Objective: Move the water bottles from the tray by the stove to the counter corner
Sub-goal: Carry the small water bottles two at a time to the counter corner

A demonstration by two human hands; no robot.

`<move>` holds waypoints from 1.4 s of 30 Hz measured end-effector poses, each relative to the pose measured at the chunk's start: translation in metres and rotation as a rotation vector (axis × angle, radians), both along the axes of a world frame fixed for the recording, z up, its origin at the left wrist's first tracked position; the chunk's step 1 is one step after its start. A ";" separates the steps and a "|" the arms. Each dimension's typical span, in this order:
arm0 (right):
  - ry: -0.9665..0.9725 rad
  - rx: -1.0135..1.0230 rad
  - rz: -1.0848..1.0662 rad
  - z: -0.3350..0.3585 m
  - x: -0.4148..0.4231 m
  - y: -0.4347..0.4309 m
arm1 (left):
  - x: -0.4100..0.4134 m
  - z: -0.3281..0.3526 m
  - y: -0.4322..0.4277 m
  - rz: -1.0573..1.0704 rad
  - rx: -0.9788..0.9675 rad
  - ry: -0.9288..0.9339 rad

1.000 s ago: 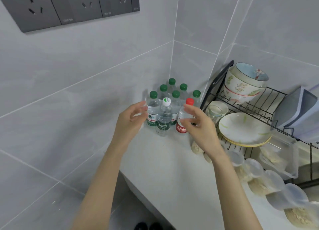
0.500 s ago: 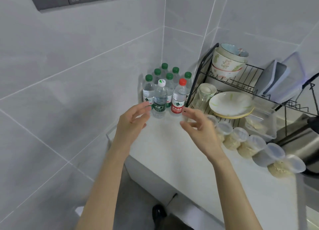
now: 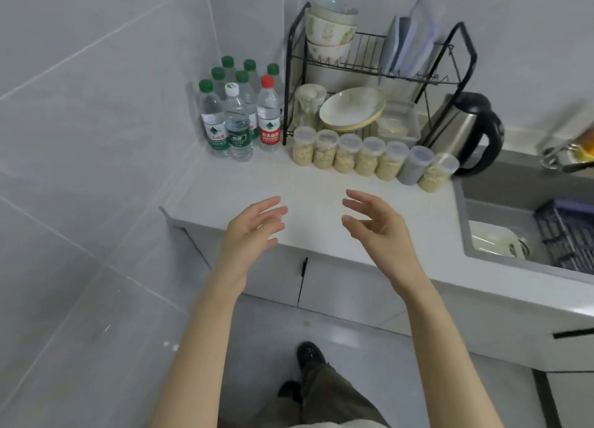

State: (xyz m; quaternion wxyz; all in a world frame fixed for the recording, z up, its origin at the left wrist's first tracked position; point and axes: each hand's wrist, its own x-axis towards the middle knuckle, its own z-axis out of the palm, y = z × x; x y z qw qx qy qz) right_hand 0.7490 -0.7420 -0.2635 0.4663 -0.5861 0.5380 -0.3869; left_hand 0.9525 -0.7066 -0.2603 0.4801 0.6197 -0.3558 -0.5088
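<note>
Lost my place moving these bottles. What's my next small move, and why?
Probably turn to find the tray: left hand and right hand are open and empty above the counter, and the bottles stand together in the corner. The tray is out of view, so I can't tell if any remain.

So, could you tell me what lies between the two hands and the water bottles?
Only bare countertop, in the head view; the left hand and right hand hover open, short of the water bottles.
</note>
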 end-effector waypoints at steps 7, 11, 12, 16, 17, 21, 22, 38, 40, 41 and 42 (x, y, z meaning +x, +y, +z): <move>0.002 -0.019 -0.232 0.010 -0.086 0.061 | -0.077 0.010 0.009 -0.277 -0.044 -0.009; -0.009 -0.050 -0.385 0.017 -0.148 0.105 | -0.144 0.016 0.017 -0.444 -0.081 -0.010; -0.015 -0.056 -0.431 0.018 -0.167 0.120 | -0.165 0.017 0.022 -0.496 -0.089 -0.013; -0.013 -0.060 -0.601 0.023 -0.241 0.186 | -0.253 0.019 0.053 -0.669 -0.099 -0.007; -0.007 -0.060 -0.642 0.023 -0.259 0.203 | -0.274 0.019 0.062 -0.703 -0.098 -0.003; 0.026 -0.063 -0.823 0.021 -0.340 0.289 | -0.376 0.015 0.115 -0.864 -0.083 0.021; 0.029 -0.062 -0.862 0.021 -0.358 0.310 | -0.401 0.014 0.130 -0.908 -0.077 0.029; -0.099 -0.096 -1.622 0.009 -0.535 0.618 | -0.708 0.016 0.375 -1.663 -0.039 0.073; -0.108 -0.087 -1.687 0.007 -0.548 0.641 | -0.733 0.015 0.397 -1.725 -0.042 0.087; -0.113 -0.083 -1.725 0.006 -0.556 0.654 | -0.748 0.014 0.409 -1.762 -0.043 0.091; -0.114 -0.082 -1.765 0.006 -0.564 0.667 | -0.764 0.013 0.422 -1.796 -0.038 0.090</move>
